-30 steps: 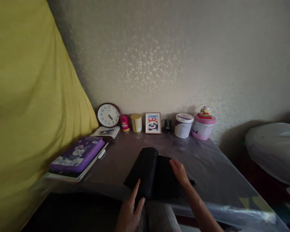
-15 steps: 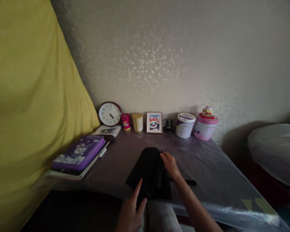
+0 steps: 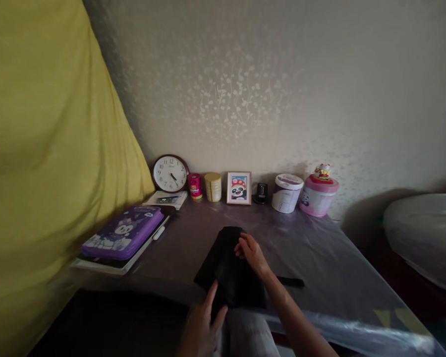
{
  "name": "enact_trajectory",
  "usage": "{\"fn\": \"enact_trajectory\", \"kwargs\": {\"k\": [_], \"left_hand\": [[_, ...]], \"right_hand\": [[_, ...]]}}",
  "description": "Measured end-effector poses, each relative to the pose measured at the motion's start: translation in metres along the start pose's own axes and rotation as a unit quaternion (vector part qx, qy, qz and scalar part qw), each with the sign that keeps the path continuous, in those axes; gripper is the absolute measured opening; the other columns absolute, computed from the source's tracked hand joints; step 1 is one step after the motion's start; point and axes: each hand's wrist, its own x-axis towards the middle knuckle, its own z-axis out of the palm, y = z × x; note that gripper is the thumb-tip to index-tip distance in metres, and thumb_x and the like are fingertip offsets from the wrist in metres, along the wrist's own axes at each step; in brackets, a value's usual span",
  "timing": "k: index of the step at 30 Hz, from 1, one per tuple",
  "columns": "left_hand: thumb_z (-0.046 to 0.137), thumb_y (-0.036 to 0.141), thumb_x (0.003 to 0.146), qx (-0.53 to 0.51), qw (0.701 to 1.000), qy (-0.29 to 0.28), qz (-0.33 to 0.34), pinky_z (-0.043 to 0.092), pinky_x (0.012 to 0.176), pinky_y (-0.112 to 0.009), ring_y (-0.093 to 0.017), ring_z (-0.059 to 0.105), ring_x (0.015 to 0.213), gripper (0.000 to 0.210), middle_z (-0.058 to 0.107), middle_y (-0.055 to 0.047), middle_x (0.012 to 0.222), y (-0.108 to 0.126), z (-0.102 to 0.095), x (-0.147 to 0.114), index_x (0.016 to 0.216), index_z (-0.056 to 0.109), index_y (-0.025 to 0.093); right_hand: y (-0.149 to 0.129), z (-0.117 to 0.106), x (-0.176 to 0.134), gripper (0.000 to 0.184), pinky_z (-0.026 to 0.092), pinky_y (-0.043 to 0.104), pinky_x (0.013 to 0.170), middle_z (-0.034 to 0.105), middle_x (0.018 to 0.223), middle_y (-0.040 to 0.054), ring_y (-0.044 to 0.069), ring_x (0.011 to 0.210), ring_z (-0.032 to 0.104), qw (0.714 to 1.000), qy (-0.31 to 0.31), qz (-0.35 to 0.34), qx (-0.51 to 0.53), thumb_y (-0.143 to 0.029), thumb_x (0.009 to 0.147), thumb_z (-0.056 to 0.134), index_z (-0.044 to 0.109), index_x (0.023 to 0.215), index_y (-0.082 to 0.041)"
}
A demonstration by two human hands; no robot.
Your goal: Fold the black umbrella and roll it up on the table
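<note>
A piece of black cloth, folded over on itself, lies at the table's near edge in front of me. My right hand is on its upper right part, fingers curled in on the fabric. My left hand is at the cloth's near end, with thumb and forefinger spread apart against it; its other fingers are mostly hidden. A black strap-like strip sticks out to the right, beyond my right forearm. Whether it joins the cloth I cannot tell.
A purple case rests on books at the left, beside a yellow curtain. Along the wall stand a clock, a pink can, a yellow-lidded can, a panda picture frame, a white tub and a pink-lidded tub.
My right hand has shifted left over the cloth, and the cloth's right part is now folded further inward. My left hand has barely moved.
</note>
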Motion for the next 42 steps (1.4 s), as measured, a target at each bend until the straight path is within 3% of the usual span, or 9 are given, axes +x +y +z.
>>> {"fn": "enact_trajectory", "kwargs": {"k": [6,9,12,17,23,29,33,36,42], "left_hand": [[0.039,0.036,0.088,0.024,0.999,-0.022,0.007,0.036,0.103,-0.028,-0.019,0.047,0.125,0.061,0.048,-0.012,0.137,-0.009,0.005,0.002,0.142,0.027,0.011],[0.037,0.034,0.089,0.023,1.000,-0.005,0.015,0.037,0.101,-0.028,-0.018,0.048,0.124,0.068,0.046,-0.014,0.138,-0.002,0.004,0.000,0.146,0.009,0.010],[0.038,0.030,0.088,0.028,0.999,0.005,0.023,0.038,0.100,-0.028,-0.019,0.049,0.123,0.074,0.050,-0.014,0.136,0.007,0.002,-0.001,0.146,-0.004,0.011],[0.034,0.027,0.089,0.048,0.996,-0.024,0.070,0.037,0.102,-0.028,-0.017,0.049,0.123,0.064,0.048,-0.008,0.139,0.009,0.002,-0.001,0.147,0.008,0.020],[0.030,0.032,0.091,0.047,0.995,-0.030,0.079,0.034,0.106,-0.031,-0.018,0.046,0.126,0.058,0.045,-0.010,0.140,0.001,0.002,0.001,0.145,0.018,0.014],[0.030,0.034,0.091,0.042,0.995,-0.025,0.086,0.030,0.109,-0.029,-0.015,0.040,0.130,0.057,0.038,-0.004,0.145,-0.005,0.003,0.001,0.146,0.018,0.019],[0.030,0.034,0.092,0.032,0.995,-0.024,0.092,0.032,0.108,-0.028,-0.015,0.038,0.131,0.057,0.038,-0.006,0.145,-0.004,0.002,0.002,0.146,0.017,0.018],[0.029,0.033,0.092,0.025,0.996,-0.028,0.085,0.033,0.107,-0.029,-0.015,0.039,0.131,0.057,0.037,-0.007,0.145,-0.003,0.002,0.002,0.146,0.016,0.017],[0.031,0.034,0.092,0.016,0.996,-0.019,0.082,0.032,0.109,-0.034,-0.018,0.036,0.133,0.057,0.034,-0.009,0.147,-0.002,0.001,0.001,0.145,0.020,0.015]], "right_hand": [[0.003,0.008,-0.019,0.029,0.049,0.029,0.074,0.064,0.084,0.0017,0.013,0.075,0.059,0.971,0.014,-0.189,-0.143,-0.022,0.079,0.052,0.058,0.107,-0.019],[0.000,0.013,-0.034,0.016,0.046,0.034,0.084,0.064,0.095,0.0049,0.018,0.090,0.057,0.933,0.011,-0.280,-0.227,-0.018,0.083,0.052,0.065,0.092,-0.020],[-0.001,0.018,-0.046,0.016,0.045,0.037,0.086,0.065,0.100,0.0060,0.020,0.095,0.056,0.904,0.010,-0.326,-0.275,-0.020,0.087,0.051,0.067,0.089,-0.021],[-0.001,0.016,-0.055,0.019,0.047,0.038,0.084,0.066,0.105,0.0052,0.021,0.096,0.055,0.892,0.004,-0.342,-0.297,-0.021,0.090,0.049,0.067,0.091,-0.022],[0.010,0.003,-0.057,0.024,0.047,0.039,0.093,0.062,0.115,0.0078,0.019,0.107,0.054,0.894,0.014,-0.366,-0.257,-0.018,0.092,0.042,0.064,0.104,-0.020],[0.032,-0.005,-0.017,0.033,0.040,0.044,0.103,0.057,0.126,0.0078,0.020,0.122,0.048,0.882,0.035,-0.360,-0.301,-0.017,0.092,0.040,0.059,0.119,-0.021],[0.036,-0.013,0.016,0.035,0.042,0.047,0.100,0.057,0.126,0.0109,0.022,0.122,0.049,0.891,0.064,-0.326,-0.309,-0.020,0.093,0.036,0.059,0.119,-0.018],[0.029,-0.015,0.017,0.034,0.043,0.045,0.099,0.058,0.124,0.0121,0.021,0.117,0.053,0.899,0.099,-0.318,-0.283,-0.023,0.093,0.036,0.059,0.117,-0.017],[0.021,-0.008,-0.004,0.028,0.041,0.044,0.101,0.064,0.115,0.0070,0.020,0.115,0.053,0.893,0.008,-0.364,-0.265,-0.020,0.091,0.041,0.064,0.107,-0.021]]}}
